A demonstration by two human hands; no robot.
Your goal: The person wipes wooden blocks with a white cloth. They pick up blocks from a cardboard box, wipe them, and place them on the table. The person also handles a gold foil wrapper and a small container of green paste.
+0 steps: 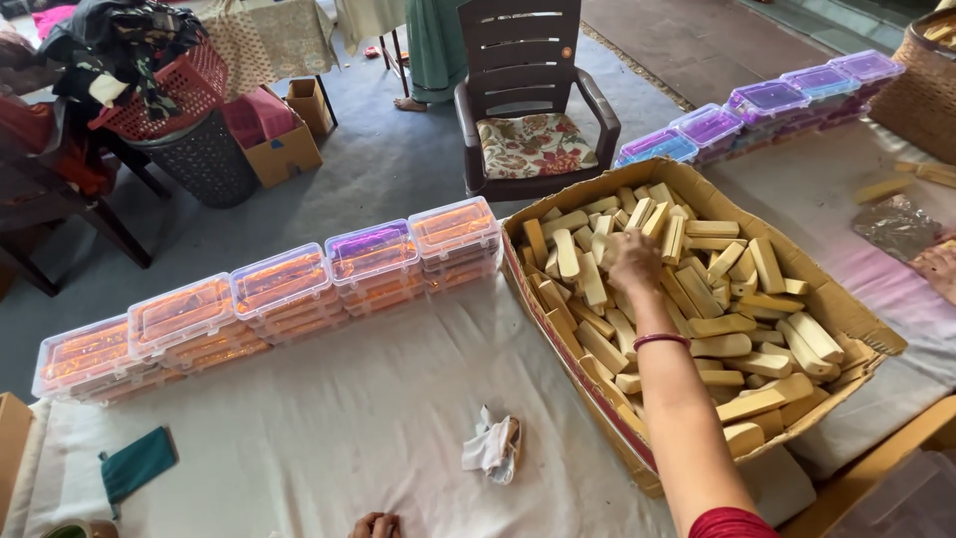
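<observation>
The right hand [631, 261] reaches deep into the cardboard box [856, 319], fingers curled down onto the pale wooden blocks [722, 347] heaped to its rim; whether it grips one I cannot tell. The left hand [375, 525] barely shows at the bench's [329, 428] near edge, its state unclear. Open cloth lies left of the box, bounded by stacked clear cases [279, 294], with a crumpled rag [490, 448] nearby.

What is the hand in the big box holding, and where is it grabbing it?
The right hand reaches into the cardboard box and rests on the pale wooden blocks. Its fingers are hidden, so any grip cannot be told. The left hand holds nothing visible.
</observation>
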